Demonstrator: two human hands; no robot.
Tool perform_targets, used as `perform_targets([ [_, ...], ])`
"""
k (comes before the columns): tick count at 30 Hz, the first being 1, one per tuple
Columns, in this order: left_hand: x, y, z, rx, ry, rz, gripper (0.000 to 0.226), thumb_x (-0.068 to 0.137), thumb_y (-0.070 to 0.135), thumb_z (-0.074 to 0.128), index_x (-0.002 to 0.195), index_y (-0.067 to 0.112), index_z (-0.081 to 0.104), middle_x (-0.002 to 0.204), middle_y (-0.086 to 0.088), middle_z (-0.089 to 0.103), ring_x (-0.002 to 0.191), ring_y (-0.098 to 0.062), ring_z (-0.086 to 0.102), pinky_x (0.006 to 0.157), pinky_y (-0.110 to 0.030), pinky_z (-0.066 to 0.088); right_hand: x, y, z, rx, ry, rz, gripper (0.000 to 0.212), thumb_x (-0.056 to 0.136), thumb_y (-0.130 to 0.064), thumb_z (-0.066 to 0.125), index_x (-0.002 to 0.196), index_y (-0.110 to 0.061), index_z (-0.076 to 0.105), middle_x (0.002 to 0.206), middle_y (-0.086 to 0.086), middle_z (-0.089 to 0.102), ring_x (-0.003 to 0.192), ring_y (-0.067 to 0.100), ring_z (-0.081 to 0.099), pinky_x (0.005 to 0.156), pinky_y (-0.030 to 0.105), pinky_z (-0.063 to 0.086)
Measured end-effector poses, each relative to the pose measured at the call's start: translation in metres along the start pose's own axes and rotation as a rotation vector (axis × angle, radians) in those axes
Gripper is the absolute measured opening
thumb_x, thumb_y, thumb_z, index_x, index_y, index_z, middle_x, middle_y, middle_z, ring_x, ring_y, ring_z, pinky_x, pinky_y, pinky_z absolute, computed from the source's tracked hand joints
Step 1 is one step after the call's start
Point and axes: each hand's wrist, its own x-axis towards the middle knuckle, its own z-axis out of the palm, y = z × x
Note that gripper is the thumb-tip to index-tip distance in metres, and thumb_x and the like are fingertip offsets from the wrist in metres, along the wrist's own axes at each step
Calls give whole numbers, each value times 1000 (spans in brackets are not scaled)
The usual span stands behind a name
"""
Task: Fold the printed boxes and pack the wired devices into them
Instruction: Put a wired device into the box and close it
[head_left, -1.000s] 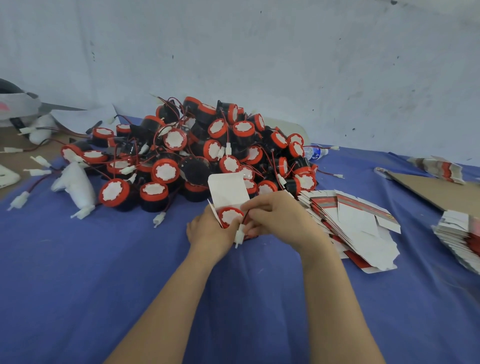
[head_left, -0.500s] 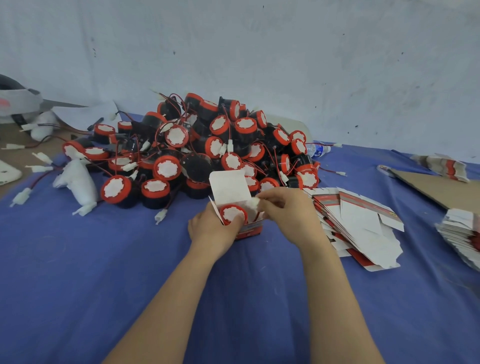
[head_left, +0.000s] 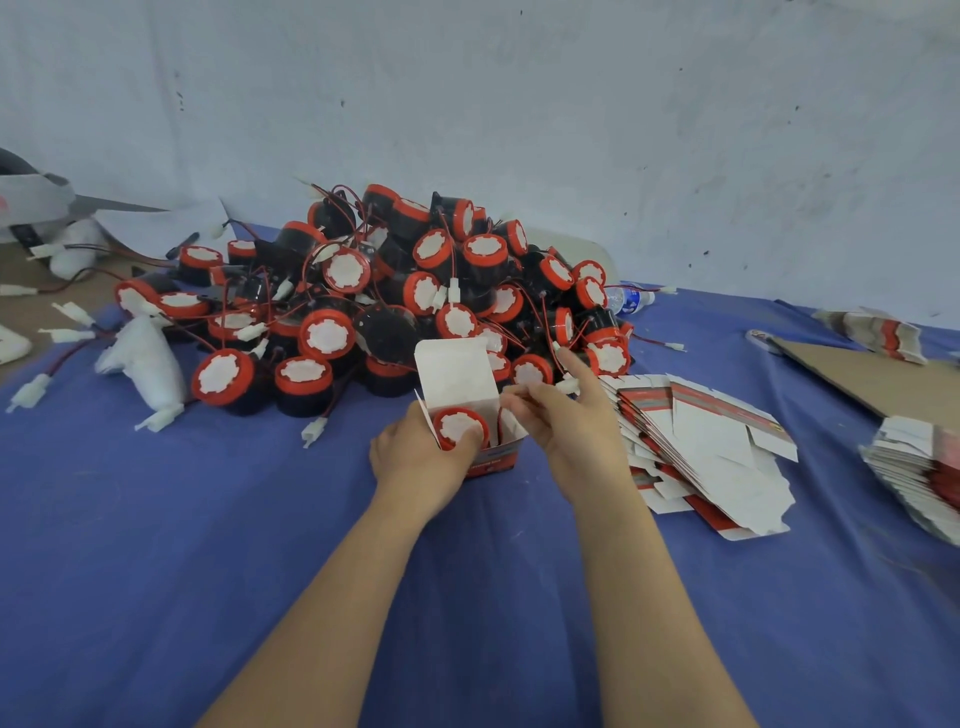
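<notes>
A small printed box (head_left: 457, 376) stands on the blue cloth with its white lid flap raised. Inside it sits a red-and-black round device (head_left: 460, 427), white face up. My left hand (head_left: 415, 457) grips the box from the left, thumb pressing on the device. My right hand (head_left: 566, 421) is at the box's right edge, thumb and fingers pinching a white side flap; its index finger is raised. Just beyond the box lies a large pile of wired devices (head_left: 374, 296). Flat unfolded boxes (head_left: 696, 441) are stacked to the right of my right hand.
A second stack of flat boxes (head_left: 919, 473) lies at the right edge, with brown cardboard (head_left: 872, 379) behind it. White wrapped bundles (head_left: 143, 364) and loose white connectors lie at the left. A plastic bottle (head_left: 628, 299) rests behind the pile.
The dangling white connector has gone from sight into the box. My right hand has shifted from above the device to the box's right flap, and its index finger has lifted.
</notes>
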Motion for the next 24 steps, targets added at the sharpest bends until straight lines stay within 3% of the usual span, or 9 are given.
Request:
perform_targets([
  [3,1,1,0,2,-4,0,47,89,43,60,129,20,49,127,-4,60,120,-28,54,104,-45,41,4,3,-2,-16,-3,-46,29,98,-9,52,124,2,57,90,9,74,90,18,72,72,17,56],
  [7,1,0,0,8,-6,7,47,89,42,60,129,20,49,127,-3,60,120,-27,53,104,-45,41,3,10,-2,-679,167,-281,26,98,-25,52,111,-9,68,88,0,71,74,8,65,62,8,45],
  [9,0,0,0,0,-2,13,45,89,41,61,127,19,50,126,-4,61,119,-27,54,103,-45,42,1,11,-2,-1036,218,-401,27,98,-30,51,103,-13,71,87,0,68,80,14,58,61,19,42],
  [11,0,0,0,-19,3,15,44,89,39,61,127,19,50,125,-5,61,118,-27,54,102,-45,43,-1,9,1,-1237,212,-419,25,97,-28,50,100,-14,71,91,3,69,88,21,59,67,29,46],
  [16,0,0,2,-24,-1,-7,46,89,42,60,127,18,49,127,-5,59,121,-27,51,103,-45,42,-6,5,11,-1390,158,-356,12,90,-24,53,98,-18,60,73,0,60,65,19,53,53,26,37],
  [20,0,0,2,-21,11,-9,44,88,41,60,125,19,50,125,-4,58,122,-26,48,103,-45,41,-8,1,14,-1452,70,-267,10,88,-17,52,93,-12,60,73,6,62,65,24,59,57,30,47],
  [22,0,0,3,-22,10,-12,44,88,41,59,125,20,49,126,-4,58,123,-26,46,103,-45,41,-8,-1,13,-1498,6,-198,11,87,-13,54,79,-6,58,63,6,52,55,22,49,48,26,38],
  [24,1,0,3,-26,8,-21,46,88,41,60,127,20,48,128,-4,56,124,-25,45,104,-44,41,-10,-3,14,-1546,-97,-162,24,89,-17,55,69,-8,46,60,4,39,51,17,36,46,25,28],
])
